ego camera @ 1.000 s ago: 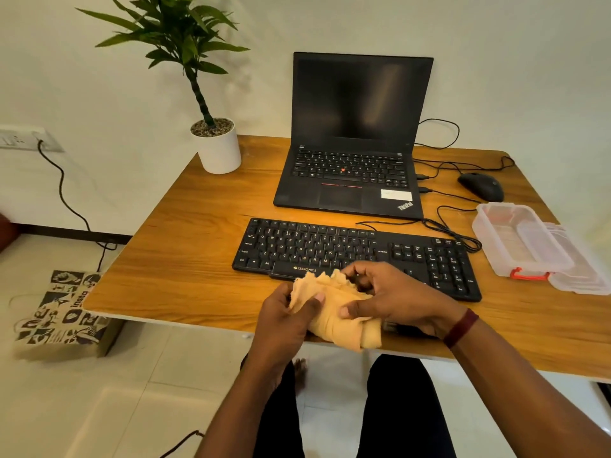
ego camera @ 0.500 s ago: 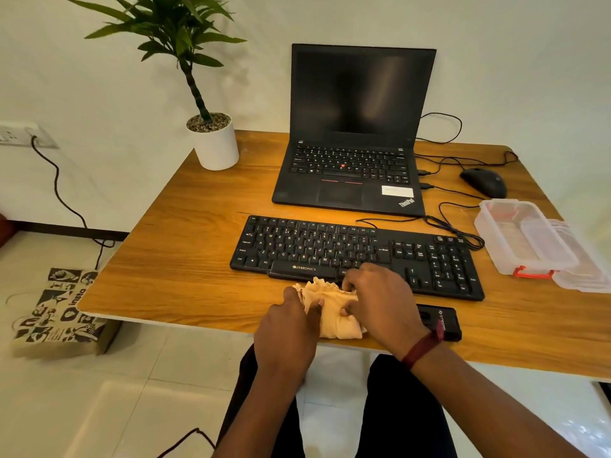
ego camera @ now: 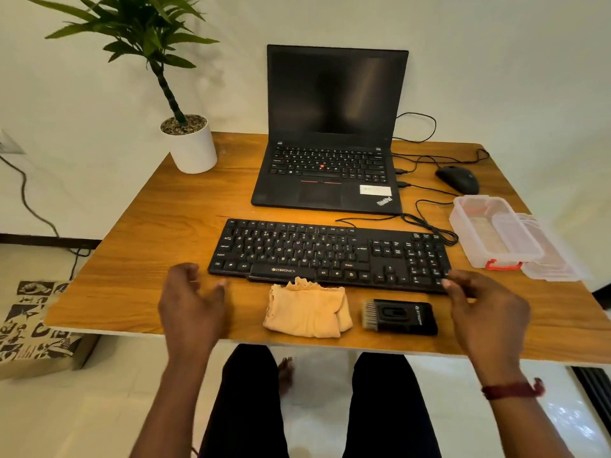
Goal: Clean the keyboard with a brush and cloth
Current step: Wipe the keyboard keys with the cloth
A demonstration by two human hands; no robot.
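A black keyboard [ego camera: 330, 254] lies across the middle of the wooden desk [ego camera: 132, 259]. Just in front of it a folded peach cloth [ego camera: 309, 309] rests near the desk's front edge. To its right lies a small black brush [ego camera: 400, 317], bristles pointing left. My left hand [ego camera: 191, 302] hovers at the keyboard's front left corner with loosely curled fingers, holding nothing. My right hand [ego camera: 486, 302] is at the keyboard's front right corner; its fingertips reach the keyboard's edge, and it holds nothing.
An open black laptop [ego camera: 330, 143] stands behind the keyboard. A potted plant [ego camera: 190, 145] sits back left. A mouse [ego camera: 458, 178], cables and a clear plastic box [ego camera: 496, 233] with its lid occupy the right side.
Both hands let go of the cloth, which now lies folded on the desk. The hands moved apart to the keyboard's two front corners, uncovering the brush.
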